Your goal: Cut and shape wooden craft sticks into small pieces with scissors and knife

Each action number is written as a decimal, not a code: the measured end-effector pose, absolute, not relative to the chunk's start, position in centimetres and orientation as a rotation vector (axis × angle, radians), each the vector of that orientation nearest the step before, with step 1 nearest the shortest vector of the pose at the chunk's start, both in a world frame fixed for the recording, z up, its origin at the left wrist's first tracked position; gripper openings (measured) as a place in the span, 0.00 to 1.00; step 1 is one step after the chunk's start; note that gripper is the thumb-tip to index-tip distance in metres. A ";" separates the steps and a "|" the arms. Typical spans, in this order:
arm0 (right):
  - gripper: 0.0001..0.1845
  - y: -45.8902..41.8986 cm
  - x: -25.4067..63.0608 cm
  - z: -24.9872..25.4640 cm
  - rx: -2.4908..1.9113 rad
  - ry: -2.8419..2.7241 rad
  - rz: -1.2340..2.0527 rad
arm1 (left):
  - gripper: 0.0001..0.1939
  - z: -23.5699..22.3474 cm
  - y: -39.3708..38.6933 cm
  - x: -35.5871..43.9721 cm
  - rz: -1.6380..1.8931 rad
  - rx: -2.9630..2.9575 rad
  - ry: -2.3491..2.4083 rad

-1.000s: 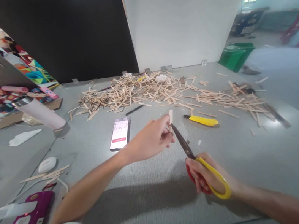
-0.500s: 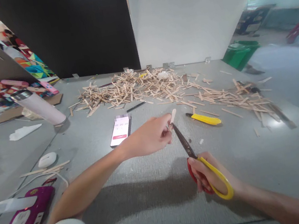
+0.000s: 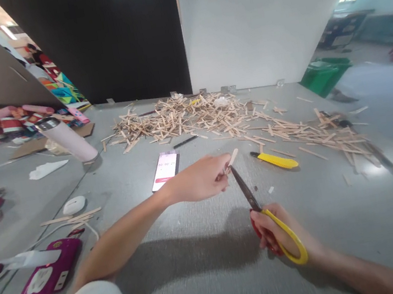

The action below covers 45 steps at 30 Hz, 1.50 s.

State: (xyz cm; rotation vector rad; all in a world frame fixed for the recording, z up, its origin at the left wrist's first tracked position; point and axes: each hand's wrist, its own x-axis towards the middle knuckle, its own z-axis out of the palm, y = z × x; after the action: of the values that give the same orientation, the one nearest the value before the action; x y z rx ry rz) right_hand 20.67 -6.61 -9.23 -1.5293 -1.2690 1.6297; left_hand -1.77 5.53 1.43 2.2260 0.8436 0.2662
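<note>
Pinched in the fingers of my left hand is a small wooden craft stick, its pale rounded end poking out to the upper right. My right hand grips a pair of scissors by red and yellow handles. The dark blades point up and left, and their tips meet the stick beside my left fingertips. Whether the blades have cut into the wood I cannot tell. A yellow utility knife lies just right of the stick. Behind my left wrist a phone shows a running timer.
Craft sticks lie in a wide pile at the back, trailing right. At left stand a pink tumbler, a white mouse and a purple power strip with a cable. A dark pen lies near the pile. A green bin stands beyond.
The whole view has shifted, so the table's things appear farther right. Both hands keep nearly the same pose, with the scissor tips still at the craft stick. The phone timer has advanced.
</note>
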 end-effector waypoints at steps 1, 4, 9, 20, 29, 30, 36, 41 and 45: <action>0.44 -6.6 20.7 -9.3 -1.520 -1.273 1.632 | 0.09 1.4 5.6 -1.8 0.261 2.235 0.844; 0.44 -6.7 20.8 -9.7 -1.487 -1.285 1.642 | 0.09 1.5 5.6 -1.8 0.249 2.258 0.844; 0.42 -6.8 21.0 -9.9 -1.459 -1.290 1.690 | 0.08 1.7 5.7 -1.9 0.227 2.281 0.839; 0.41 -7.0 21.4 -10.4 -1.155 -1.203 1.927 | 0.04 2.9 6.0 -2.8 0.159 2.328 0.818; 0.38 -6.6 21.7 -10.8 -0.971 -0.994 1.936 | 0.01 3.9 6.2 -3.4 0.097 2.274 0.912; 0.38 -6.7 21.7 -10.8 -0.976 -1.025 1.913 | 0.01 4.0 6.1 -3.3 0.098 2.229 0.893; 0.39 -7.3 21.8 -10.6 -0.935 -1.139 1.958 | 0.03 4.6 5.5 -3.0 0.189 2.108 0.791; 0.41 -7.4 22.0 -10.2 -0.888 -1.233 1.944 | 0.08 4.9 5.5 -3.3 0.233 2.140 0.802; 0.41 -7.6 22.1 -10.1 -0.927 -1.252 1.936 | 0.13 5.3 5.5 -3.5 0.267 2.245 0.836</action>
State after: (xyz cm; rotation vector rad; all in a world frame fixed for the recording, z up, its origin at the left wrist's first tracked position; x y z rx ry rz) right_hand 22.15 -7.57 -10.13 -0.9272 -1.2524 1.9361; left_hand -3.54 5.54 5.26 2.2450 0.8363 0.2671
